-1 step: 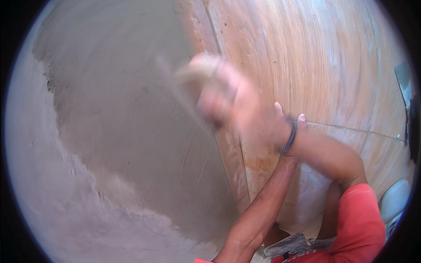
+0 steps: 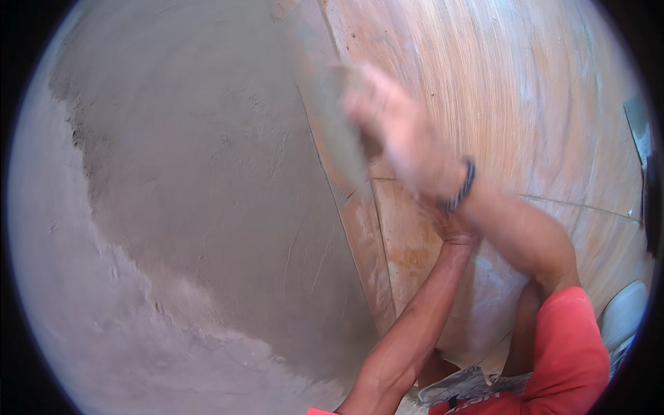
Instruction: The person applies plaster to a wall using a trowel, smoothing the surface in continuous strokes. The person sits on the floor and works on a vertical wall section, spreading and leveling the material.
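My right hand (image 2: 404, 128), blurred by motion, is closed around the handle of a flat plastering trowel (image 2: 328, 111). The blurred grey blade lies along the tile strip at the edge of a smoothed grey mortar surface (image 2: 194, 166). Below and behind the right wrist, my left hand (image 2: 456, 227) is down at the wood-patterned tiles. Its fingers are now hidden behind the right arm; in the earlier picture two fingertips show stretched out and apart on the tile. The forearms cross near the wrists.
Wood-patterned tiles (image 2: 498, 90) bear whitish smears. A narrow tile strip (image 2: 363, 235) borders the mortar. Paler grey surface (image 2: 62, 290) lies beyond the mortar's ragged left edge. A flat-bladed tool (image 2: 638, 128) is at the far right, above a pale shoe (image 2: 622, 308).
My right hand and the trowel have moved right, off the mortar and over the bordering tile strip. The right wrist now covers the left fingertips.
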Motion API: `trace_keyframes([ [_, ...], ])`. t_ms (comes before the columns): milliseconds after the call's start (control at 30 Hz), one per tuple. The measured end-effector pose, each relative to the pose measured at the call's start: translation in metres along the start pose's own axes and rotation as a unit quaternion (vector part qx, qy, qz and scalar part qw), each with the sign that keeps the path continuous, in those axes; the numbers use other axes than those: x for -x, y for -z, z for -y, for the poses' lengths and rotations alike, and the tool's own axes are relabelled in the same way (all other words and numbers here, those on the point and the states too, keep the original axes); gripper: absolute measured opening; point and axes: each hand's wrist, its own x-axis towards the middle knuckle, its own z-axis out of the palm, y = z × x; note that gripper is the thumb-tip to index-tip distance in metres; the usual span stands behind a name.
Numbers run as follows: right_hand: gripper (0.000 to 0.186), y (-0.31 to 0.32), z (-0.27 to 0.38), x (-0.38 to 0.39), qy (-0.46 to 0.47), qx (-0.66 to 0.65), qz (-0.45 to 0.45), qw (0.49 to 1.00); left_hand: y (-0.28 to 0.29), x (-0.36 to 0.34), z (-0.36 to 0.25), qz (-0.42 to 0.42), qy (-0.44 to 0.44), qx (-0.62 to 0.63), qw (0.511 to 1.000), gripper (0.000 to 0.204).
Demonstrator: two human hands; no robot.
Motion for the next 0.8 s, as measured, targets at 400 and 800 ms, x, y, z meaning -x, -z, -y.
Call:
trace_keyframes([
  [400,0.038,0.015,-0.034,-0.079,-0.102,-0.119,-0.135,0.978,-0.009,0.003,0.005,-0.007,-0.049,-0.077,0.996,0.088],
  [800,0.044,-0.006,-0.047,-0.016,-0.104,0.006,-0.106,0.989,-0.025,0.025,0.034,0.149,0.097,0.135,0.975,0.106],
])
